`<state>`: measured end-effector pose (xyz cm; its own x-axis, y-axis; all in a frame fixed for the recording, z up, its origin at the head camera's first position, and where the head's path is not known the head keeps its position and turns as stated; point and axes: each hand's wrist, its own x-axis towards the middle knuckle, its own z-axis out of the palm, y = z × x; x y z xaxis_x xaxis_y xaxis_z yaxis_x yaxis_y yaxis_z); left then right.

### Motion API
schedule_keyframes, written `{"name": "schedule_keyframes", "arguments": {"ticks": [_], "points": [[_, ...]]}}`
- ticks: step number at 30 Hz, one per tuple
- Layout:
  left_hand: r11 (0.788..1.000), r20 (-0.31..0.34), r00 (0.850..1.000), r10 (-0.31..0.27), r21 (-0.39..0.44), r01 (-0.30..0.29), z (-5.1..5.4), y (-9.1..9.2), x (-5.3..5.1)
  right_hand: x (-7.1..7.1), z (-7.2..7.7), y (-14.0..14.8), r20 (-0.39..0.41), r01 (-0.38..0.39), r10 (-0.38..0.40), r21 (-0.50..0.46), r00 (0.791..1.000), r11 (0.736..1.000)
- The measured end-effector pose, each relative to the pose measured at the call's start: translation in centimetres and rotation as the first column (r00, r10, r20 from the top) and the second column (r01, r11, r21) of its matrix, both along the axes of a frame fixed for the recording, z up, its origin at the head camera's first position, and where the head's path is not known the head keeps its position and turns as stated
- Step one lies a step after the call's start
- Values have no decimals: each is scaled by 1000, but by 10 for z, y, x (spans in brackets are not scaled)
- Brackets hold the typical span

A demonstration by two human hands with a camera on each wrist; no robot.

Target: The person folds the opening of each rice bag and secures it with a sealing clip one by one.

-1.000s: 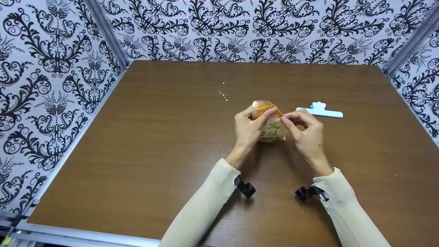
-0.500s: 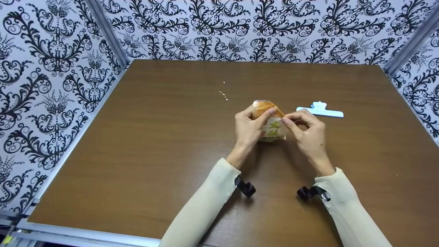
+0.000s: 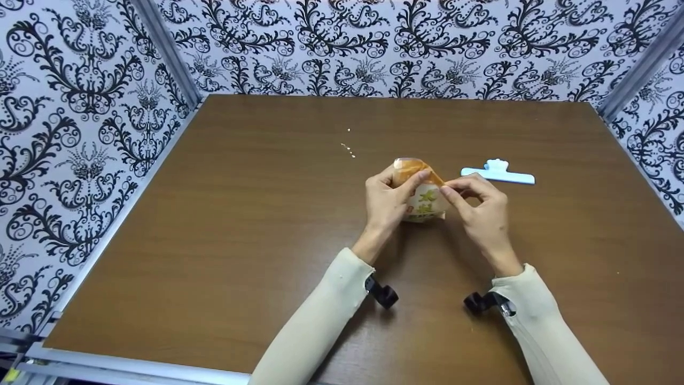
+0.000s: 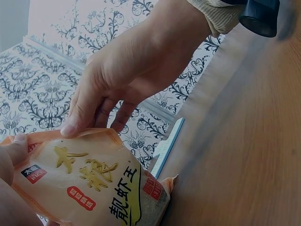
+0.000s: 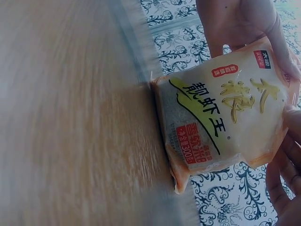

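A small orange-and-cream plastic rice bag [image 3: 426,200] with printed Chinese lettering stands upright on the brown table, its orange top folded over. My left hand [image 3: 386,198] grips it from the left side, thumb pressing the front near the top. With thumb and forefinger, my right hand [image 3: 481,206] pinches the right end of the orange top edge. The left wrist view shows the bag's printed front [image 4: 89,176] with the right hand [image 4: 127,70] above it. In the right wrist view the bag [image 5: 216,108] sits between both hands.
A light blue bag clip [image 3: 498,172] lies on the table just behind my right hand. Several tiny white grains [image 3: 348,149] are scattered behind and left of the bag. Patterned walls [image 3: 342,48] border the table [image 3: 240,214] at the back and sides.
My right hand has shifted very slightly to the right, still pinching the bag's top edge. The left hand and the bag stay practically where they were.
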<state>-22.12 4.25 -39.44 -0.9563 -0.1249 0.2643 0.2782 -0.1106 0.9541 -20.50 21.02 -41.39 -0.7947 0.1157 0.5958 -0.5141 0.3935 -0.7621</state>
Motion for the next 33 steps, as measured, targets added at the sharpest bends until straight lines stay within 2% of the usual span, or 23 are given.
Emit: {"name": "schedule_keyframes", "arguments": {"ticks": [5, 21, 33], "points": [[1000, -24, 1000, 12, -9, -13, 0, 0, 0, -2, -3, 3, -1, 5, -5, 12, 1000, 1000], [1000, -19, 1000, 22, -17, -22, 0, 1, 0, 0, -7, 10, -24, 15, -13, 81, 1000, 997], [1000, -18, 1000, 12, 7, -12, 1, 0, -1, -2, -8, 13, -42, 13, -10, 83, 999, 996]]}}
